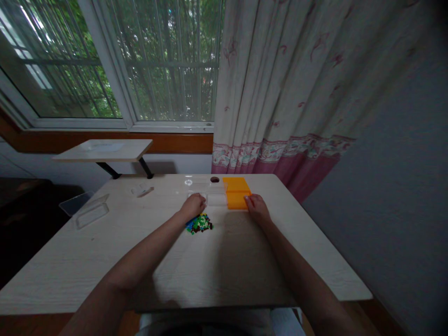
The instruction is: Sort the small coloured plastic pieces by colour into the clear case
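Observation:
An orange plastic case (238,200), opened flat with a crease across it, lies near the back of the table. My right hand (258,207) grips its right edge between thumb and fingers. Clear plastic (216,199) lies just left of the orange case. At its left end my left hand (193,206) is closed with curled fingers; what they hold, if anything, is hidden. Just below the left hand sits a pile of small building bricks (201,224) in green, blue, brown, white and yellow, some partly covered by that hand.
On the left lie a clear plastic lid (93,215) and a small clear packet (140,189). A raised shelf (105,148) on black legs stands at the back left. A round dark cable hole (214,179) is near the back edge, before the curtain (266,93).

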Motion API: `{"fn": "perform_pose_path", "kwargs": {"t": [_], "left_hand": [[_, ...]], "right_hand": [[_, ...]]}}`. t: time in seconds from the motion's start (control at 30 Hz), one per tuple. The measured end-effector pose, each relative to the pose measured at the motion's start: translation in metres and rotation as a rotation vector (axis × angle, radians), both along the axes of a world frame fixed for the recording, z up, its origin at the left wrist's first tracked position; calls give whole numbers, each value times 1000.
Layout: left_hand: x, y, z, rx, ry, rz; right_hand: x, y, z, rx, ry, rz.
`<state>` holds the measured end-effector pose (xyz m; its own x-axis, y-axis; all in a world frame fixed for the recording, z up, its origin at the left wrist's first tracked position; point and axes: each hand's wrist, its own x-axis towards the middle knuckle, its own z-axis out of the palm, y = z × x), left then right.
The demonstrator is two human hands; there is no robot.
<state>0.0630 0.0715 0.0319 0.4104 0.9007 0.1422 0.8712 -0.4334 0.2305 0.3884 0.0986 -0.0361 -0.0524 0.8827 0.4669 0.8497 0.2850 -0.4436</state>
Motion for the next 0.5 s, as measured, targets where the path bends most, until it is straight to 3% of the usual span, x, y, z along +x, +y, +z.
{"fn": "perform_pose_path", "kwargs": {"t": [0.23, 0.5], "left_hand": [[2, 1, -5, 21, -32, 34], [-1, 8, -8, 38, -33, -23]], "right_hand": [[-1, -1, -2, 1, 23, -10], [-4, 0, -3, -11, -5, -56]]}}
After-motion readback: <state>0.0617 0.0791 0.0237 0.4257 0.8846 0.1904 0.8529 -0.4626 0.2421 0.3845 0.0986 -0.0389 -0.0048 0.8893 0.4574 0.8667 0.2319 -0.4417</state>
